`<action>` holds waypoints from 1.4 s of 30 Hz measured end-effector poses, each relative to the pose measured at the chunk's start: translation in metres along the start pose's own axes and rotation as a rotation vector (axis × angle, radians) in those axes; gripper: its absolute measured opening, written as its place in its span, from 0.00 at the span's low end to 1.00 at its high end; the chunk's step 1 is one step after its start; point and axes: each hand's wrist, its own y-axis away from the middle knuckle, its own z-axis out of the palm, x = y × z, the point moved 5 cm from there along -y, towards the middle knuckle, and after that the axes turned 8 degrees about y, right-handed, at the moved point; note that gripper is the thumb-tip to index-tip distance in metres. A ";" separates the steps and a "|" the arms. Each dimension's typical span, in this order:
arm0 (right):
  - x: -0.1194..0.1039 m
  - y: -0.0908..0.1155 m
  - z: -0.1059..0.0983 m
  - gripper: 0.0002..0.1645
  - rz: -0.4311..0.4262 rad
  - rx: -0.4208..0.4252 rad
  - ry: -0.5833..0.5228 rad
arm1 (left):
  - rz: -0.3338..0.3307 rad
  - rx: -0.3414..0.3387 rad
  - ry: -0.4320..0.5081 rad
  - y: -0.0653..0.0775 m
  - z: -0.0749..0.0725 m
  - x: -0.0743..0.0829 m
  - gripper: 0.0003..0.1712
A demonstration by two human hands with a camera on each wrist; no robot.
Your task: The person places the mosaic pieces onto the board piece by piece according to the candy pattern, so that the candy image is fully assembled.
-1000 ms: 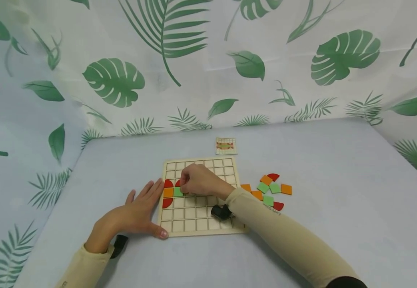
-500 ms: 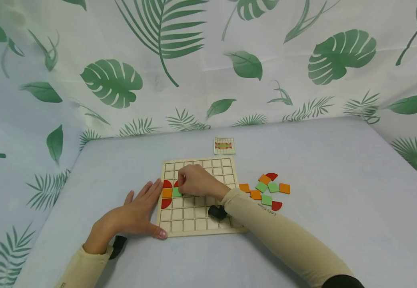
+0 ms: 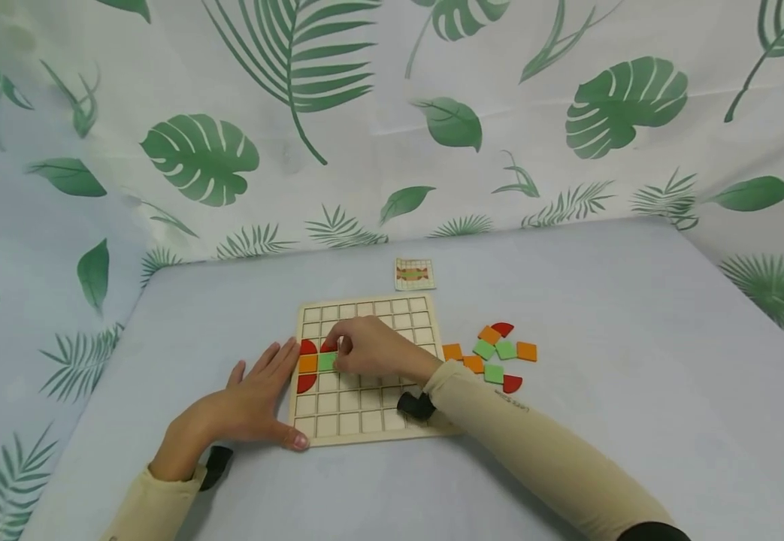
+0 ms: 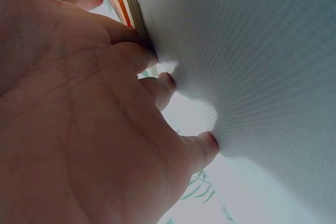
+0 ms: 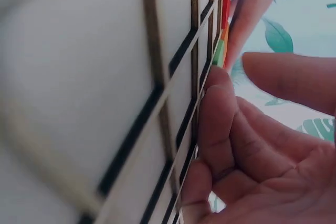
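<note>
A wooden grid board point(image 3: 337, 425) lies on the table. Along its left side in the head view, my left hand point(image 3: 252, 406) is spread, fingers by the edge and thumb at the near corner; its fingertips rest on the cloth in the left wrist view. Over the board, my right hand point(image 3: 374, 349) touches the surface beside a green square tile point(image 3: 325, 362). In the right wrist view its fingers are loosely bent, with the thumb apart from them. An orange square tile point(image 3: 307, 364) and red quarter-round tiles point(image 3: 307, 383) sit in the left cells; another red piece is partly hidden by the right hand.
Right of the board lie several loose tiles: orange squares point(image 3: 527, 352), green squares point(image 3: 494, 373) and red quarter-rounds point(image 3: 512, 384). A small pattern card point(image 3: 415, 275) lies behind the board. Leaf-printed cloth point(image 3: 337, 113) hangs at the back. My right forearm crosses the board's right edge.
The right hand's thumb and index finger have parted a little beside the green tile. The left hand stays at the board's edge. The whole head view has shifted slightly.
</note>
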 end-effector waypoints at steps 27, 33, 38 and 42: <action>0.085 0.100 -0.110 0.21 0.135 -0.018 -0.055 | 0.009 0.010 0.001 -0.001 0.002 0.000 0.86; 0.118 0.115 -0.124 0.21 0.290 -0.076 0.043 | 0.005 0.008 0.017 0.002 0.001 -0.001 0.85; 0.139 0.125 -0.127 0.18 0.358 -0.102 0.085 | 0.010 0.002 0.006 0.001 0.002 0.000 0.85; 0.147 0.129 -0.128 0.17 0.384 -0.125 0.112 | 0.006 0.005 0.001 0.000 0.003 -0.002 0.86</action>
